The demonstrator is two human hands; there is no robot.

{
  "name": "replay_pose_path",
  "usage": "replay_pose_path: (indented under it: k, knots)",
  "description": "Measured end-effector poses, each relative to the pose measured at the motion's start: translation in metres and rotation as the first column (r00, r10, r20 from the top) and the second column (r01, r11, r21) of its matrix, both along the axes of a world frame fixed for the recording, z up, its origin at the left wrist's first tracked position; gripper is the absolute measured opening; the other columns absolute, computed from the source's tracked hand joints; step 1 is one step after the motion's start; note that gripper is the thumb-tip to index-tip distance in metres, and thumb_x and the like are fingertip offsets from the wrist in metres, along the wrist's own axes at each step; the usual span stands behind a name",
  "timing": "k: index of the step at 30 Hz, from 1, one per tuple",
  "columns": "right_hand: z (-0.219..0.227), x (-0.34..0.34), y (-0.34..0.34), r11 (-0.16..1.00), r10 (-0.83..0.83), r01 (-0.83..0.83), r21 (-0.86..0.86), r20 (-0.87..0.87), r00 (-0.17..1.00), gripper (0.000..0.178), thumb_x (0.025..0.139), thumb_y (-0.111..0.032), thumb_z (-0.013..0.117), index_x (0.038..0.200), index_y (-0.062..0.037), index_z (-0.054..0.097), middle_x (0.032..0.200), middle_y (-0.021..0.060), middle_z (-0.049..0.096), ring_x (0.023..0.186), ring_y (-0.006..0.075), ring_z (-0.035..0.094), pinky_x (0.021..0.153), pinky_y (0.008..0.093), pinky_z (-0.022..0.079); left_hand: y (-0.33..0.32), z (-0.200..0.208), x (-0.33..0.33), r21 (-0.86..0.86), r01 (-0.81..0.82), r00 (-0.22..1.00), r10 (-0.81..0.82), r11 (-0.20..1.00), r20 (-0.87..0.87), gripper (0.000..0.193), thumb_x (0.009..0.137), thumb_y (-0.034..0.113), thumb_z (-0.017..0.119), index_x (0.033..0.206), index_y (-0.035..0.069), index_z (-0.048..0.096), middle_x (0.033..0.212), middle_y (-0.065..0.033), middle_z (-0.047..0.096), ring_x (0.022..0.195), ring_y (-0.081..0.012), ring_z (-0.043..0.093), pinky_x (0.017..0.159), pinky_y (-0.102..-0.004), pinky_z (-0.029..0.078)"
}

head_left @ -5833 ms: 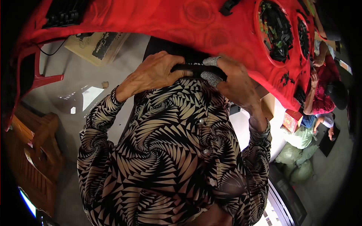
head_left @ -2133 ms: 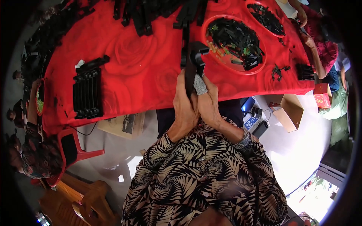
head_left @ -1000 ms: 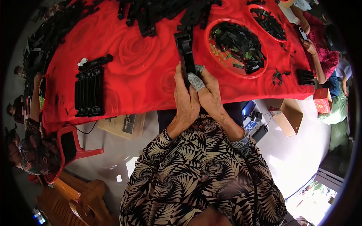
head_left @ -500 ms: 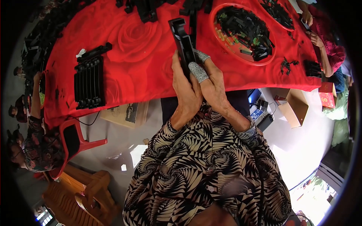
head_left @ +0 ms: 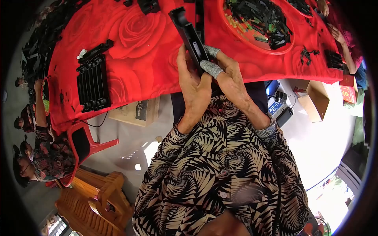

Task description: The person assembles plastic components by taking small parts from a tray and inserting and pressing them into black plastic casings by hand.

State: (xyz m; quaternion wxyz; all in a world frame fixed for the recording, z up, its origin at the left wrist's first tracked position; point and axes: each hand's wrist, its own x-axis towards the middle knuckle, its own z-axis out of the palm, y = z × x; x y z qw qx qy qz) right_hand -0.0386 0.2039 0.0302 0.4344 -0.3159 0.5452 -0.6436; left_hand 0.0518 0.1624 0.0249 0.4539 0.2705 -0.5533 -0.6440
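Observation:
A long, narrow black plastic part point(head_left: 190, 36) is tilted up and away from me over the near side of the table. My left hand point(head_left: 193, 84) is closed round its lower left side. On the other side my right hand point(head_left: 230, 76) grips the same part, with grey cloth sleeves over its thumb and a finger. The thumb presses on the part's lower end, and that end is hidden between my palms. Beyond the held part, another black strip point(head_left: 200, 19) lies on the red rose-patterned tablecloth point(head_left: 136, 29).
A row of black parts point(head_left: 93, 84) lies at the left, with one more across its top. A red basin point(head_left: 236, 37) of small black pieces stands at the right. Other people's arms point(head_left: 343, 43) are at the table ends. A red chair point(head_left: 92, 147) is lower left.
My view has shifted slightly, moving the table upward in the picture. The black part leans a little more to the left, and both hands still hold it.

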Motion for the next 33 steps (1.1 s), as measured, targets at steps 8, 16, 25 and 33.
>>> replay_pose_path:
  k: [8,16,25,33]
  knots:
    - [-0.009,-0.008,0.018,0.995,0.034,-0.021,-0.101,0.132,0.991,0.036,0.091,0.003,0.050,0.128,0.0025,0.051,0.116,0.0083,0.061,0.110,0.0151,0.056,0.098,0.0275,0.044,-0.002,-0.005,0.008,0.126,0.053,0.995,-0.042,0.991,-0.092,0.082,0.080,-0.014,0.058,0.147,0.003,0.015,0.123,-0.0108,0.046,0.112,-0.0191,0.050,0.098,-0.0309,0.043]
    - [-0.025,-0.011,0.017,0.997,-0.016,0.034,-0.074,0.232,0.973,0.031,0.092,-0.002,0.046,0.120,0.0047,0.058,0.110,0.0099,0.065,0.100,0.0134,0.061,0.090,0.0271,0.048,-0.001,-0.002,0.010,0.078,-0.012,0.996,0.019,0.997,-0.088,0.088,0.079,-0.014,0.061,0.148,0.004,0.011,0.132,-0.0187,0.044,0.121,-0.0258,0.049,0.099,-0.0343,0.044]
    - [-0.023,-0.011,0.023,1.000,0.006,-0.007,0.006,0.116,0.993,0.021,0.093,-0.012,0.060,0.112,-0.0021,0.062,0.091,-0.0014,0.065,0.087,0.0068,0.057,0.079,0.0234,0.047,0.001,-0.007,0.013,0.089,0.029,0.996,-0.021,0.996,-0.085,0.092,0.077,-0.016,0.062,0.148,0.005,0.007,0.133,-0.0214,0.042,0.126,-0.0296,0.045,0.099,-0.0365,0.045]
    - [-0.014,-0.014,0.028,0.986,0.148,-0.158,0.047,0.171,0.974,0.022,0.095,-0.013,0.055,0.114,-0.0019,0.058,0.100,-0.0004,0.060,0.097,0.0062,0.053,0.085,0.0207,0.043,0.011,-0.004,0.013,0.005,0.001,1.000,-0.001,1.000,-0.021,0.099,0.072,-0.015,0.068,0.149,0.006,0.010,0.129,-0.0192,0.048,0.119,-0.0262,0.051,0.099,-0.0351,0.044]
